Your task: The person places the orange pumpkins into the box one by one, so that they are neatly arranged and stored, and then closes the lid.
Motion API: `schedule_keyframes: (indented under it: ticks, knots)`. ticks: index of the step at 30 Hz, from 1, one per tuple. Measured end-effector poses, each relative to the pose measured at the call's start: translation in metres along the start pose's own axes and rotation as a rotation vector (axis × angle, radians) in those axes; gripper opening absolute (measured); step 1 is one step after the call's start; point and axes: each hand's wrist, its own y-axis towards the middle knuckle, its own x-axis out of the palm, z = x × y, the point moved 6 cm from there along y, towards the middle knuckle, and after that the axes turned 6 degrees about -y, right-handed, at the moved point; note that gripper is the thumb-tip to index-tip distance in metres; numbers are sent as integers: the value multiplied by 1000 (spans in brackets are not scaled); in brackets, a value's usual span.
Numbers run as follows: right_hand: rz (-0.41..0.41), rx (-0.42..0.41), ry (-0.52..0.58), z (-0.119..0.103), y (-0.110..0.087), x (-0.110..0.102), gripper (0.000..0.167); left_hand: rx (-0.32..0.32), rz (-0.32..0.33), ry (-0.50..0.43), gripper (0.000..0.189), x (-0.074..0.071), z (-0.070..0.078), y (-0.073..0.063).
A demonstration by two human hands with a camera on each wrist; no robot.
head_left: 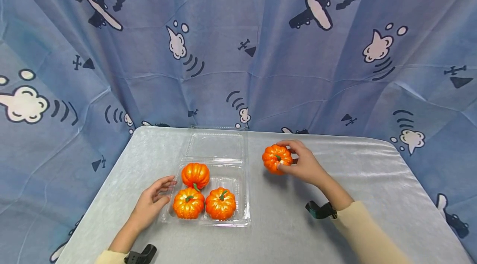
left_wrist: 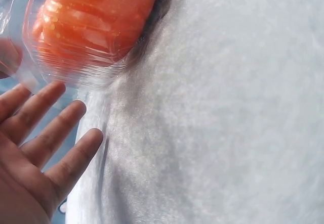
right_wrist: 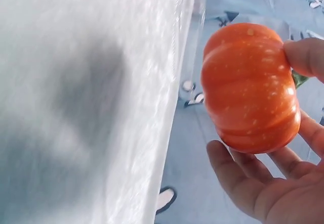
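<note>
A small orange pumpkin with a green stem is gripped between the thumb and fingers of my right hand. In the right wrist view this pumpkin is raised above the table, its shadow falling on the cloth. My left hand is at the left wall of a clear plastic clamshell box, fingers spread and fingertips right at the rim. Inside the box lie three pumpkins: one at the back left, one at the front left and one at the front right. The left wrist view shows a pumpkin through the plastic wall.
The box's clear lid is folded back flat toward the table's far edge. A pale grey cloth covers the table. Behind it hangs a blue curtain printed with airplanes and clouds. Each wrist wears a dark band.
</note>
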Motion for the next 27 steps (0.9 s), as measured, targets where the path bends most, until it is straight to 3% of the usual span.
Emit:
schedule_keyframes:
  ticks: [14,27]
  knots:
    - [-35,-175,54,-57,18,26,55,-15,-8,-12,51,1,0,-2]
    - [-85,-287,28,-91,30,52,56,-21,-1,-10,50,1,1,-1]
